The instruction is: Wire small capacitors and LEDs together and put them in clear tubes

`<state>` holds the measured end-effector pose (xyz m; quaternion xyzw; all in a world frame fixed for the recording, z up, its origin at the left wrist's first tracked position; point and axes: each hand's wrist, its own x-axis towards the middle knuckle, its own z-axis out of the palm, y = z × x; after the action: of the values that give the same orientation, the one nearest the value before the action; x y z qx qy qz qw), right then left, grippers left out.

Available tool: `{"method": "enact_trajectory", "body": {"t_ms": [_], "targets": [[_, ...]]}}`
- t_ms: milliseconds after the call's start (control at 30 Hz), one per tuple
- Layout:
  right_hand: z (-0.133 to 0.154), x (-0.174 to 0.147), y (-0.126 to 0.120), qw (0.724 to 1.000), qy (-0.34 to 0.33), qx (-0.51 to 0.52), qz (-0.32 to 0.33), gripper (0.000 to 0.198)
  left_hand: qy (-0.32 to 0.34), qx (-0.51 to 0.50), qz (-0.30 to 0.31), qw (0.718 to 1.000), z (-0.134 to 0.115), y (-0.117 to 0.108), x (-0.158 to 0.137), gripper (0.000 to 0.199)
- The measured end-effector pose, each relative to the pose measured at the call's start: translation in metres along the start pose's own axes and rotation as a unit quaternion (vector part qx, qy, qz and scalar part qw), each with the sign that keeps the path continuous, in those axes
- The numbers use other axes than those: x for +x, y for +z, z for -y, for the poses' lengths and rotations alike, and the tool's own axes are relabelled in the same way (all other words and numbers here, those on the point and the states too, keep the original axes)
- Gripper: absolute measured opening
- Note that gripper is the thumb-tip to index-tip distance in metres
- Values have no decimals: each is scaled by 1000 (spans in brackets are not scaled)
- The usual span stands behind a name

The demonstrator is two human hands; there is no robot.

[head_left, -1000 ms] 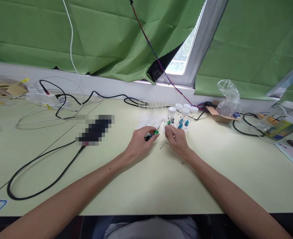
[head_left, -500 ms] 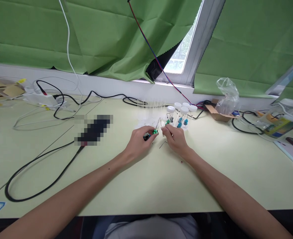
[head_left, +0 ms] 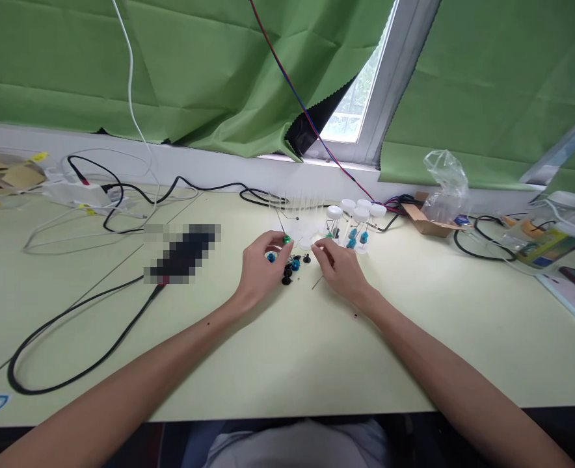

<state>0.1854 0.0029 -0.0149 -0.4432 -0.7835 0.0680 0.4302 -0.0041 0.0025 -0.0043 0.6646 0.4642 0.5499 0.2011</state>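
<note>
My left hand (head_left: 263, 263) pinches a small shiny green part (head_left: 287, 240) with a thin dark wire standing up from it. Beside and partly behind those fingers lies a small pile of black parts (head_left: 286, 280) and blue parts (head_left: 295, 265). To the right, my right hand (head_left: 339, 263) has thumb and forefinger pressed together; whatever is between them is too small to make out. Under it lies a thin L-shaped metal rod (head_left: 317, 283), partly covered by the hand. Just behind stand several white-capped assemblies (head_left: 334, 212) with blue and green parts (head_left: 364, 236).
A clear stand with upright thin rods (head_left: 300, 207) is behind the hands. A blurred dark device (head_left: 185, 253) with a black cable (head_left: 63, 390) lies left. An open cardboard box (head_left: 428, 224) with a plastic bag is back right; a phone (head_left: 568, 302) lies far right.
My left hand has moved left and slightly away with the green part, uncovering the pile of black and blue parts. My right hand has shifted slightly left, and its fingertips are farther from the left's.
</note>
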Motion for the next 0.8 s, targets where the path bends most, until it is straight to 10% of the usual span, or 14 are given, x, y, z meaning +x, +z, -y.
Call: {"method": "enact_trajectory", "body": {"t_ms": [800], "targets": [[-3,-2,-1,988,-8,-68,141,29,61,72,17,995,0,0,1,11]]}}
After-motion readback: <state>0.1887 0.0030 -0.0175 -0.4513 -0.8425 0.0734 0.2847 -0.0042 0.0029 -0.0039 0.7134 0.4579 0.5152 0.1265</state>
